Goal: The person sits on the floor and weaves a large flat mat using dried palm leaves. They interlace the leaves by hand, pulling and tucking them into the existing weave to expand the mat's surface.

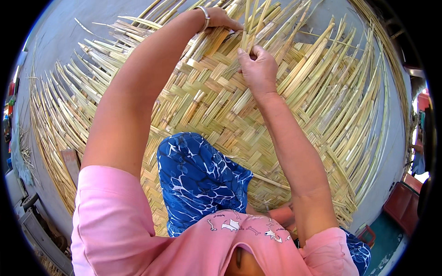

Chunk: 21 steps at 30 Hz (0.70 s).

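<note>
A large mat (214,108) of split cane strips, woven in a diagonal pattern, spreads under me, with long loose ends fanning out on both sides and at the far edge. At that far edge, my right hand (259,71) pinches a few upright cane strips (248,36) between thumb and fingers. My left hand (223,19), with a silver bangle (204,19) at the wrist, is just beyond and to the left. Its fingertips are closed against the same strips; the other fingers are partly hidden. My knee in blue patterned cloth (198,177) rests over the woven part.
Grey floor (103,23) surrounds the mat. A brown wooden block (70,166) lies at the mat's left side. Long thin canes (391,64) lie along the far right. A dark red chair (401,202) stands at the right, and a grey framed object (43,241) at the lower left.
</note>
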### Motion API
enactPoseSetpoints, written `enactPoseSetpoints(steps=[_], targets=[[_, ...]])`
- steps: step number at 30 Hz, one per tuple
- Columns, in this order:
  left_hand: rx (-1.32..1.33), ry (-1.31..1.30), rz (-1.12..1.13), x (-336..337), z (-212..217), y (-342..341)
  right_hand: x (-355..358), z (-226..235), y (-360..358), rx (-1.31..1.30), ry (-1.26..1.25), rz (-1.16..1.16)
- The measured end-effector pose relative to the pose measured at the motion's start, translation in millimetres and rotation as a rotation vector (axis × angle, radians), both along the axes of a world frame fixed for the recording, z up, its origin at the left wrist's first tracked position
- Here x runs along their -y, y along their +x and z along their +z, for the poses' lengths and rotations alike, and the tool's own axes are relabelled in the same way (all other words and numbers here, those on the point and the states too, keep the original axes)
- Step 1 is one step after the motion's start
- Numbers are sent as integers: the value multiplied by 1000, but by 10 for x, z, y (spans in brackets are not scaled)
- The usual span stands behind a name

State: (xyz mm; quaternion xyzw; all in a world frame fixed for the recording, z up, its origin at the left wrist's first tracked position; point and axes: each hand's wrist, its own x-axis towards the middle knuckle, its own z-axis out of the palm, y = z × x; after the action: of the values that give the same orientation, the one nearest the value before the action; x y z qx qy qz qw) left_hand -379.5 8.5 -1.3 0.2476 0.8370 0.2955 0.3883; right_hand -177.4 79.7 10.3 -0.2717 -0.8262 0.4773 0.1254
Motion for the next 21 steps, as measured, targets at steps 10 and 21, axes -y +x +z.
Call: enactPoseSetpoints(steps=[10,21], targets=[[-206,25,-1,-111,-91,220,74,88,61,-25,-199,-103],[550,529,150,105,160,317,24,-107,-73,26,-465,-229]])
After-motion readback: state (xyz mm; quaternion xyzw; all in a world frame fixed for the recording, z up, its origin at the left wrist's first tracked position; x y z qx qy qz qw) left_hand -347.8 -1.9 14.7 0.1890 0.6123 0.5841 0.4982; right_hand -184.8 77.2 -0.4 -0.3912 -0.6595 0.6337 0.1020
